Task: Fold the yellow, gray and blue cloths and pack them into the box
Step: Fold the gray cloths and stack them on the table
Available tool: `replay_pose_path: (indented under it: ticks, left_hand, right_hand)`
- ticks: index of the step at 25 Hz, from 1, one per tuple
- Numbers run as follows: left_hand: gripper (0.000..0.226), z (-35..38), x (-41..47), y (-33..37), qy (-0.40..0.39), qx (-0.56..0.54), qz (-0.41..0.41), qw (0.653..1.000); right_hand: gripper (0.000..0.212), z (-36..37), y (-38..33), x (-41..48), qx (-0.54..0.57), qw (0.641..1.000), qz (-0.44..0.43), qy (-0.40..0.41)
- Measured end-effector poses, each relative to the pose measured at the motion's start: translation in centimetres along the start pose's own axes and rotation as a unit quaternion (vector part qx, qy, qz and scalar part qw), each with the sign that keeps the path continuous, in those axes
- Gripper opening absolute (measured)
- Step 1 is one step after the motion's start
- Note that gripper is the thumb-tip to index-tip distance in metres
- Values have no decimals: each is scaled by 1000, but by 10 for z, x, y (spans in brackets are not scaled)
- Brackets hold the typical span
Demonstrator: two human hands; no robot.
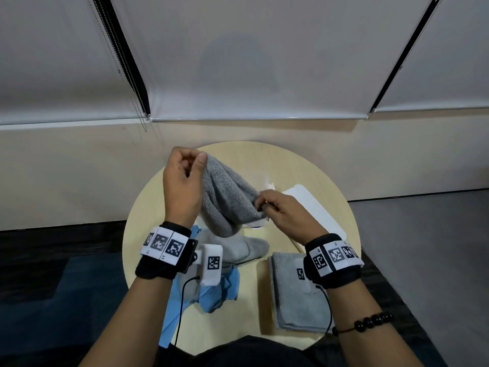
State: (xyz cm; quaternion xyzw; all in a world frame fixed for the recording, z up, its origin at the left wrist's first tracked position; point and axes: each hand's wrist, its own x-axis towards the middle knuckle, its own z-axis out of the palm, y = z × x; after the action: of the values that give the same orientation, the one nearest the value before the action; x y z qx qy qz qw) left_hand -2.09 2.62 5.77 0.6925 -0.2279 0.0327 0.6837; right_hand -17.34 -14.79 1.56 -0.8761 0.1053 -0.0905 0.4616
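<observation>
Gray, fluffy terry hangs in the middle of the frame: a gray cloth [227,200] lifted off the table and held between both hands. The left hand [182,181], up and to the left, pinches the cloth's top corner between thumb and curled fingers. The right hand [285,213], lower and to the right, has its fingers closed round a bunched edge. The cloth sags in a doubled fold between the two grips, and its lowest part dangles toward the centre of the table.

Directly beneath it lies a loose gray cloth [246,250], crumpled. It overlaps a blue cloth [227,287] that spreads to the lower left and hangs over the table's edge. A folded gray cloth [293,300] lies flat at the lower right, partly under the right wrist. Behind the held cloth only a sliver of a white box [255,223] shows. A flat white panel [315,207] lies just right of it.

Everything sits on a round table [291,160] of pale wood. Both wrists wear black wristbands [164,245] with black-and-white marker squares, and the right forearm has a bead bracelet [370,320]. Beyond the table are a cream wall [79,168], white roller blinds [251,62] across the top of the frame, and dark carpet [53,287].
</observation>
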Motion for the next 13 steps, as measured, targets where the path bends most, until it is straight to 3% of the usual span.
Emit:
replay_pose_path:
  ticks: [3, 6, 10, 13]
  left_hand:
    - [13, -9, 10, 6, 4, -11, 28, 1000]
    - [14, -17, 14, -1, 20, -8, 17, 1000]
    - [13, -20, 5, -19, 26, -16, -23, 999]
    - [21, -16, 0, -24, 27, -27, -21, 999]
  right_hand:
    - [21, 0, 5, -5, -26, 999, 31, -27]
    - [20, 0, 5, -1, 5, 999, -7, 48]
    - [12, -10, 0, 9, 249, 958, -27, 142]
    - [31, -12, -6, 12, 352, 923, -35, 152]
